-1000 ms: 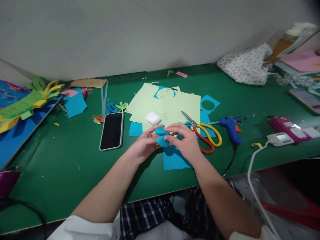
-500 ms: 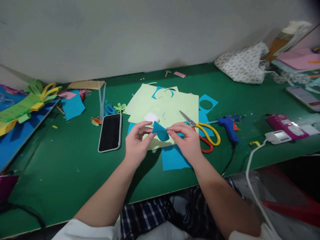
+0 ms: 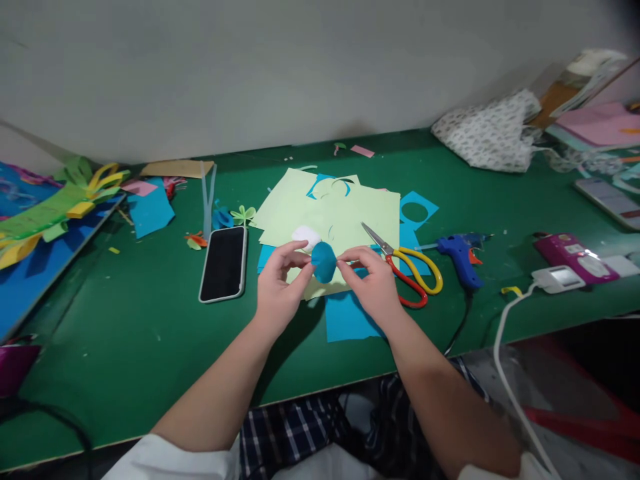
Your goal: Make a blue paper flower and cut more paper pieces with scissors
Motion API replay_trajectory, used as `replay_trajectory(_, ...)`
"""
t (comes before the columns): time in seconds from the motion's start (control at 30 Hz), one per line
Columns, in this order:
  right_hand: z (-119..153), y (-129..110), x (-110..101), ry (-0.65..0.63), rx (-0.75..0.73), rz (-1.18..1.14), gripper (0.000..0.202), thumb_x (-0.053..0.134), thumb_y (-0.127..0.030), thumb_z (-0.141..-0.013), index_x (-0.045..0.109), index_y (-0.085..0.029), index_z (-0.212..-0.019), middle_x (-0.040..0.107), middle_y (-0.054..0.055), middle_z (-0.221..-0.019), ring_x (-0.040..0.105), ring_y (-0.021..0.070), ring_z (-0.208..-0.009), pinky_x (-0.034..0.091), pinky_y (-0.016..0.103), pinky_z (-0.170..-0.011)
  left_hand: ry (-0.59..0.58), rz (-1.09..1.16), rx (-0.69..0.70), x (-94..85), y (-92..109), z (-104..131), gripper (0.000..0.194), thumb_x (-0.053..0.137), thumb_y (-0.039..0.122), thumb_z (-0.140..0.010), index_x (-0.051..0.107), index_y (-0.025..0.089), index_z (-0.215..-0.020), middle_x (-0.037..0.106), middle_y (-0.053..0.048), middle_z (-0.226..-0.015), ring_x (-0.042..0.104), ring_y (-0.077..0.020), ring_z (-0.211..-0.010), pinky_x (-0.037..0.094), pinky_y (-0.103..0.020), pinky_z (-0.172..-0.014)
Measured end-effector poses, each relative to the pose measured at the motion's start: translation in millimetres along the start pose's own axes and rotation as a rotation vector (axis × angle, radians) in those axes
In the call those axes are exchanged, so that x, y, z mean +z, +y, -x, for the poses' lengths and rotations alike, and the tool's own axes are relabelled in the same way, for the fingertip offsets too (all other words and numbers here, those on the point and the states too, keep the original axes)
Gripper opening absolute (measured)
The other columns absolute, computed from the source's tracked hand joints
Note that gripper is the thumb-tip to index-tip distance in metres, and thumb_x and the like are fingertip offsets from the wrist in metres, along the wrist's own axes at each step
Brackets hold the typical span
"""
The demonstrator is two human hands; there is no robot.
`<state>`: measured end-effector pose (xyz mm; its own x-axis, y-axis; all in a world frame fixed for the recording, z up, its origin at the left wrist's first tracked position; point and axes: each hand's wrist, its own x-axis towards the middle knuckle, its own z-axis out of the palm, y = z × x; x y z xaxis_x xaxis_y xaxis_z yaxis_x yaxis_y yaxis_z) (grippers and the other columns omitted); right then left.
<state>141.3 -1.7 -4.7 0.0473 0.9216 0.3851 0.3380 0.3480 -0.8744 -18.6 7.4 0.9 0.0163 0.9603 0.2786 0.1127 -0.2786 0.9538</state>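
Observation:
Between my two hands is a small round piece of blue paper (image 3: 324, 262), raised over pale green paper sheets (image 3: 367, 200). My left hand (image 3: 284, 277) pinches its left edge between thumb and fingers. On the opposite edge, my right hand (image 3: 369, 275) holds it in the same sort of pinch. A small white piece (image 3: 306, 236) lies just beyond my left fingers. Scissors (image 3: 404, 260) with one yellow and one red handle lie partly open beside my right hand. Blue paper (image 3: 350, 320) sticks out below the green sheets, partly under my right hand.
A phone (image 3: 224, 263) lies left of the sheets. On the right are a blue glue gun (image 3: 461, 257), a purple device (image 3: 575, 257) and a white plug with a cable (image 3: 557, 277). A patterned cloth bag (image 3: 487, 130) rests against the wall. Paper loops (image 3: 65, 200) stand far left.
The blue paper looked folded to a point at its top; now it is opened out into a round shape. Both hands still pinch it, and the view has shifted slightly.

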Motion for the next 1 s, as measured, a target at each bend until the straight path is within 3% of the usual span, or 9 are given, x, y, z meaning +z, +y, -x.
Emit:
replay_trajectory(0.2, -0.3, 2.4, 4.6, -0.202, 0.13, -0.029, 0.005, 0.058, -0.02, -0.079, 0.063, -0.02, -0.079, 0.059, 0.001, -0.079, 0.057, 0.0142, -0.078, 0.049, 0.025, -0.065, 0.018, 0.01, 0.048, 0.0, -4.2, -1.2, 0.036, 0.064, 0.016, -0.074, 0.055, 0.02, -0.109, 0.061, 0.0, -0.079, 0.059, -0.0126, -0.078, 0.048, -0.027, -0.076)
replay_trajectory(0.47, -1.4, 1.6, 4.7, -0.2, 0.248, -0.099, 0.004, 0.061, -0.021, -0.076, 0.065, -0.02, -0.078, 0.062, 0.001, -0.076, 0.058, 0.014, -0.075, 0.048, 0.026, -0.066, -0.012, 0.015, -0.023, 1.5, -5.2, -1.1, 0.036, 0.064, 0.019, -0.074, 0.055, 0.021, -0.109, 0.061, 0.0, -0.081, 0.059, -0.0127, -0.079, 0.048, -0.026, -0.075)
replay_trajectory(0.63, -1.8, 0.6, 1.0, -0.141, 0.287, -0.191, 0.03, 0.065, -0.028, -0.074, 0.058, -0.025, -0.103, 0.063, 0.001, -0.091, 0.059, 0.0145, -0.081, 0.049, 0.027, -0.066, -0.048, 0.014, -0.102, 0.9, -5.1, -3.5, 0.038, 0.065, 0.022, -0.073, 0.054, 0.019, -0.11, 0.059, 0.0, -0.077, 0.059, -0.0121, -0.076, 0.048, -0.025, -0.07)
replay_trajectory(0.83, -1.6, 2.1, -1.4, -0.195, 0.249, -0.057, 0.011, 0.063, -0.031, -0.075, 0.062, -0.021, -0.08, 0.063, 0.001, -0.082, 0.059, 0.0147, -0.075, 0.049, 0.028, -0.067, -0.067, -0.039, -0.137, -0.2, -8.7, -6.5, 0.04, 0.063, 0.028, -0.075, 0.052, 0.018, -0.112, 0.063, -0.003, -0.083, 0.061, -0.015, -0.081, 0.048, -0.028, -0.074)
replay_trajectory(0.9, -3.7, 5.8, -5.0, -0.181, 0.288, -0.011, 0.015, 0.062, -0.035, -0.074, 0.062, -0.02, -0.079, 0.064, 0.002, -0.08, 0.059, 0.0157, -0.073, 0.049, 0.029, -0.066, -0.013, -0.142, -0.145, -5.3, -10.4, -10.3, 0.039, 0.06, 0.032, -0.078, 0.051, 0.019, -0.113, 0.064, -0.005, -0.088, 0.061, -0.0167, -0.084, 0.047, -0.03, -0.075)
replay_trajectory(1.0, -8.6, 13.2, -15.5, -0.068, 0.376, 0.064, 0.028, 0.059, -0.044, -0.075, 0.064, -0.018, -0.081, 0.064, 0.002, -0.072, 0.059, 0.0182, -0.07, 0.047, 0.03, -0.063, 0.0, -0.503, -0.141, -15.3, -12.4, -16.4, 0.036, 0.052, 0.037, -0.082, 0.052, 0.021, -0.114, 0.065, -0.006, -0.093, 0.06, -0.0193, -0.085, 0.045, -0.032, -0.071)
